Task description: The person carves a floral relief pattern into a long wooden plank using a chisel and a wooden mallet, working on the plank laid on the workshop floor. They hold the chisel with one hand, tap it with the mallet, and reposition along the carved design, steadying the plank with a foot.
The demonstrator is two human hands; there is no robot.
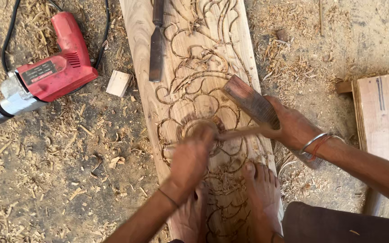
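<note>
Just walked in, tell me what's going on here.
A person is carving a long wooden plank laid on the ground, holding it down with a bare foot. The left hand grips a chisel set against the swirling floral pattern, and the right hand holds a wooden mallet beside it. A spare chisel lies farther up the plank. A red power drill and a small wood block sit among shavings to the left.

I see both forearms bare, no sleeves. My left hand [190,157] has a thin dark band round its wrist. My right hand [293,128] wears a metal bangle with a red thread beside it. My feet are bare, and dark trousers cover my right leg.
</note>
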